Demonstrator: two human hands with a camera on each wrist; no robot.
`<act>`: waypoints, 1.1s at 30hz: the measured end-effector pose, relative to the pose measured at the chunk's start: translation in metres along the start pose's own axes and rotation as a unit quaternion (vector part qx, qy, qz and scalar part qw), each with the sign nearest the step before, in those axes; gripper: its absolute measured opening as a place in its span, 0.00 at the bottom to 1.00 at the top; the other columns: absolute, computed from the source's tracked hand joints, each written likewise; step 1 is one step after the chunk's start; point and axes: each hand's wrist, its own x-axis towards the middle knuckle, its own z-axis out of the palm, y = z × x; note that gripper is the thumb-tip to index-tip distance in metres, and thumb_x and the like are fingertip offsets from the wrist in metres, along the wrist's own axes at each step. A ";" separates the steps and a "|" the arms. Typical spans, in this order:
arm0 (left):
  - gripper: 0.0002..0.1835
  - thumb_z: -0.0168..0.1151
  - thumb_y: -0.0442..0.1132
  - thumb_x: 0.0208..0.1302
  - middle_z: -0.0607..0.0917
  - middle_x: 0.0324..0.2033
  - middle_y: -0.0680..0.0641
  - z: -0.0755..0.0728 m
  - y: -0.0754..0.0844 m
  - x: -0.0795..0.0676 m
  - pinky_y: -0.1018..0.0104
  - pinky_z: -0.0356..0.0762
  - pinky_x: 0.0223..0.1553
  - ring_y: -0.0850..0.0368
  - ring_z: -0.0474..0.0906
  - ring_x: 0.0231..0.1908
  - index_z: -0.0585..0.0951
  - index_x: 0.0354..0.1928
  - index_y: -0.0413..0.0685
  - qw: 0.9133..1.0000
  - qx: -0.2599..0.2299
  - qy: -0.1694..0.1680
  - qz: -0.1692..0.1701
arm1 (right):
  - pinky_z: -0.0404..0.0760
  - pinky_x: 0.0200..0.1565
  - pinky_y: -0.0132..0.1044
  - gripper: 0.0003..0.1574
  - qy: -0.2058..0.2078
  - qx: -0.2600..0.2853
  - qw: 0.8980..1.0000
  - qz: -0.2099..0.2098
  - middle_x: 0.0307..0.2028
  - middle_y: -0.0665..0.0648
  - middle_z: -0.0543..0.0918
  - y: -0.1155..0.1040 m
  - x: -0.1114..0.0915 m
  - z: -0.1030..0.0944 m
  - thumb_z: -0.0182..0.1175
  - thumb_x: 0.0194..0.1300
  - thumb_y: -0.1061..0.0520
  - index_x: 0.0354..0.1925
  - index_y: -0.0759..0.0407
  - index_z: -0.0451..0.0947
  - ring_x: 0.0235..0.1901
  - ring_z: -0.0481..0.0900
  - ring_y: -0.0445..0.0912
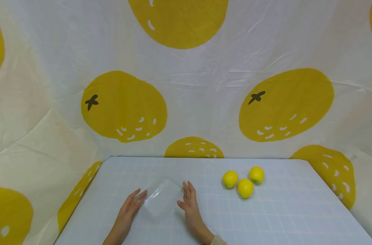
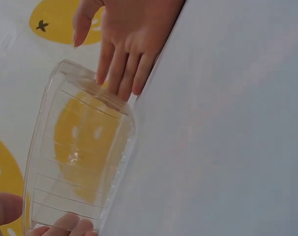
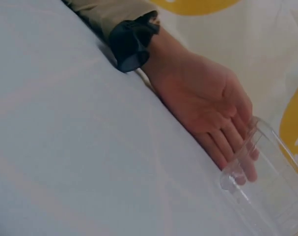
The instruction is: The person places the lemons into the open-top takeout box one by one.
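Note:
A clear plastic container is on the table between the two hands, its rim upward in the left wrist view. At its left end is the left hand, fingers fairly straight and touching the wall. The right wrist view shows this left hand with its thumb by the container's rim and fingertips seen through the clear plastic. Across from it, the right hand has its fingers extended at the right end. In the left wrist view, the right hand's fingertips meet the end wall, thumb apart.
Three yellow lemons sit grouped on the table, to the right of the right hand. A pale checked cloth covers the table. Behind it hangs a white curtain printed with large yellow fruit.

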 end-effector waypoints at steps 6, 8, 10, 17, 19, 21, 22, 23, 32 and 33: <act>0.27 0.50 0.43 0.77 0.73 0.67 0.42 0.020 -0.003 -0.003 0.82 0.65 0.56 0.74 0.69 0.61 0.61 0.72 0.43 0.999 -0.016 -0.009 0.027 | 0.34 0.71 0.55 0.53 -0.003 -0.020 1.000 -0.002 0.75 0.74 0.38 -0.004 -0.007 -0.021 0.51 0.65 0.68 0.75 0.69 0.28 0.75 0.32 0.66; 0.27 0.50 0.41 0.77 0.73 0.67 0.42 0.027 -0.004 -0.004 0.81 0.66 0.57 0.73 0.69 0.62 0.61 0.72 0.42 0.999 -0.019 -0.014 0.038 | 0.35 0.71 0.54 0.53 0.000 -0.026 1.000 0.002 0.76 0.73 0.39 -0.006 -0.009 -0.027 0.52 0.66 0.68 0.75 0.68 0.29 0.75 0.33 0.66; 0.26 0.50 0.40 0.76 0.73 0.67 0.42 0.033 -0.004 -0.004 0.82 0.65 0.57 0.72 0.69 0.63 0.62 0.72 0.41 0.999 -0.017 -0.019 0.042 | 0.36 0.71 0.53 0.53 0.001 -0.031 0.999 0.005 0.76 0.73 0.39 -0.007 -0.011 -0.034 0.52 0.66 0.67 0.75 0.68 0.29 0.75 0.33 0.66; 0.26 0.50 0.40 0.76 0.73 0.67 0.44 0.055 -0.003 -0.008 0.81 0.62 0.58 0.56 0.66 0.68 0.63 0.72 0.42 0.998 -0.002 -0.036 0.046 | 0.41 0.71 0.46 0.52 0.000 -0.034 0.999 -0.007 0.75 0.75 0.38 -0.016 -0.017 -0.054 0.50 0.67 0.68 0.75 0.69 0.28 0.74 0.33 0.67; 0.25 0.50 0.40 0.76 0.73 0.67 0.44 0.060 -0.003 -0.009 0.81 0.61 0.58 0.52 0.66 0.68 0.63 0.71 0.42 0.998 -0.002 -0.041 0.046 | 0.45 0.71 0.37 0.51 -0.004 -0.033 0.999 -0.015 0.75 0.76 0.37 -0.018 -0.020 -0.058 0.49 0.68 0.68 0.75 0.70 0.27 0.74 0.32 0.68; 0.25 0.50 0.41 0.76 0.73 0.67 0.44 0.064 -0.004 -0.011 0.80 0.61 0.58 0.52 0.66 0.68 0.64 0.71 0.43 0.998 0.000 -0.047 0.047 | 0.50 0.68 0.27 0.51 -0.008 -0.033 0.999 -0.025 0.74 0.78 0.36 -0.020 -0.023 -0.063 0.49 0.69 0.67 0.74 0.72 0.26 0.73 0.32 0.68; 0.24 0.50 0.41 0.76 0.73 0.67 0.44 0.066 -0.003 -0.011 0.80 0.61 0.58 0.54 0.67 0.67 0.65 0.70 0.43 0.998 0.000 -0.050 0.048 | 0.52 0.66 0.24 0.51 -0.010 -0.030 0.999 -0.029 0.73 0.79 0.36 -0.020 -0.024 -0.065 0.49 0.69 0.67 0.74 0.73 0.25 0.73 0.34 0.67; 0.24 0.51 0.41 0.76 0.73 0.66 0.43 0.068 -0.003 -0.012 0.80 0.62 0.58 0.56 0.67 0.67 0.65 0.70 0.42 0.997 0.000 -0.052 0.054 | 0.53 0.64 0.22 0.51 -0.012 -0.031 0.999 -0.033 0.73 0.80 0.36 -0.021 -0.025 -0.068 0.48 0.69 0.67 0.74 0.73 0.25 0.74 0.37 0.63; 0.24 0.54 0.36 0.73 0.72 0.65 0.31 0.085 -0.001 -0.017 0.77 0.68 0.58 0.57 0.72 0.64 0.67 0.67 0.34 0.992 -0.018 -0.079 0.094 | 0.56 0.64 0.20 0.46 -0.035 0.002 0.997 -0.072 0.75 0.70 0.49 -0.023 -0.032 -0.090 0.44 0.73 0.68 0.74 0.73 0.27 0.68 0.58 0.29; 0.24 0.54 0.36 0.73 0.72 0.65 0.31 0.086 -0.001 -0.018 0.76 0.68 0.58 0.55 0.72 0.64 0.67 0.67 0.34 0.993 -0.015 -0.080 0.091 | 0.56 0.64 0.20 0.44 -0.039 0.007 0.996 -0.077 0.74 0.65 0.53 -0.023 -0.032 -0.092 0.43 0.73 0.69 0.76 0.69 0.31 0.68 0.59 0.30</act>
